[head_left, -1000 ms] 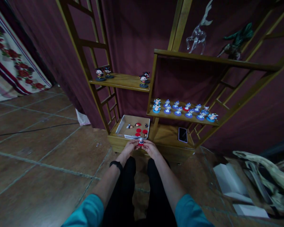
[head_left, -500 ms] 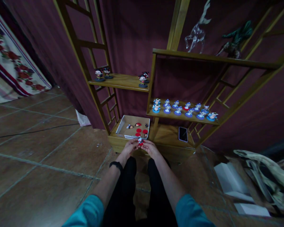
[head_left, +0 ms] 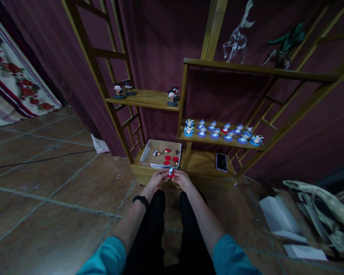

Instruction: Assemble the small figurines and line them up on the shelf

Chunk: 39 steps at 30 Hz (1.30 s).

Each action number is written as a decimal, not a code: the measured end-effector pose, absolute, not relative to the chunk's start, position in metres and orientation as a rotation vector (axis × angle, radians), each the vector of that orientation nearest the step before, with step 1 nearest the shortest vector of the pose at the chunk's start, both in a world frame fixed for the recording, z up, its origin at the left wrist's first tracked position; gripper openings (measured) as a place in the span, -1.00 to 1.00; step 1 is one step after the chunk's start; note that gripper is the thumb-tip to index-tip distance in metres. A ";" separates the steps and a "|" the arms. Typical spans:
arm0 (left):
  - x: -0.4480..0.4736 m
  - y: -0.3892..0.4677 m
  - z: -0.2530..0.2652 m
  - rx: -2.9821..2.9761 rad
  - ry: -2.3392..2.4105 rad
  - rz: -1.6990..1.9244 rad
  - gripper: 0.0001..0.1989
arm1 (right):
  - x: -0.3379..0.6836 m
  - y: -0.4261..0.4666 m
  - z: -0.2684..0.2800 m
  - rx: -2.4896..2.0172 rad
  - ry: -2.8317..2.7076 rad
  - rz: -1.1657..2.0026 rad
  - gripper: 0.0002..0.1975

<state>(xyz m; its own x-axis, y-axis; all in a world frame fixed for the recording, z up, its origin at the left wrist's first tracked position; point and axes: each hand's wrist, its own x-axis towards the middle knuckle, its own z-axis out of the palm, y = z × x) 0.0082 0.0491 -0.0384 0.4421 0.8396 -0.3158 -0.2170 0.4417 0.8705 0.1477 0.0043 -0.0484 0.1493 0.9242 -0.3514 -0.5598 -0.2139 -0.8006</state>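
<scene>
A small figurine (head_left: 171,172) with a pale body and a red round base is held between my two hands, just in front of the box. My left hand (head_left: 158,178) grips it from the left, fingers closed at its base. From the other side my right hand (head_left: 182,178) pinches the same base. Behind them stands a shallow white cardboard box (head_left: 145,156) on the lowest shelf. Inside it lie several red discs (head_left: 167,157) and loose figurine parts, among them a dark-haired figure (head_left: 157,153) and a red piece (head_left: 166,151).
Several blue and white figurines (head_left: 215,133) line the middle right shelf (head_left: 220,140). Black-haired figurines (head_left: 172,98) stand on the left shelf (head_left: 146,98). A phone (head_left: 221,162) lies on the lowest shelf. A glass deer (head_left: 237,40) and a green statuette (head_left: 286,47) stand above. White boxes (head_left: 281,219) lie at right.
The figurine in my hands has turned slightly, and its pale front shows more plainly. My hands stay almost in place; the view has shifted a little.
</scene>
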 end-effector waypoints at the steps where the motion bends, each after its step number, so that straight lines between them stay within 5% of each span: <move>1: 0.008 0.049 -0.038 0.865 0.855 0.757 -0.75 | 0.148 0.004 -0.048 -1.084 -0.456 1.449 -0.80; 39: 0.007 0.049 -0.041 0.835 0.904 0.803 -0.83 | 0.150 0.007 -0.056 -1.025 -0.519 1.459 -0.79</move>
<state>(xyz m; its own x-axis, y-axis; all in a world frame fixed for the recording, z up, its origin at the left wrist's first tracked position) 0.0074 0.0493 -0.0413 0.3916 0.8579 -0.3328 -0.2299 0.4414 0.8674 0.1504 0.0070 -0.0563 0.1088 0.9514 -0.2881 -0.5560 -0.1820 -0.8110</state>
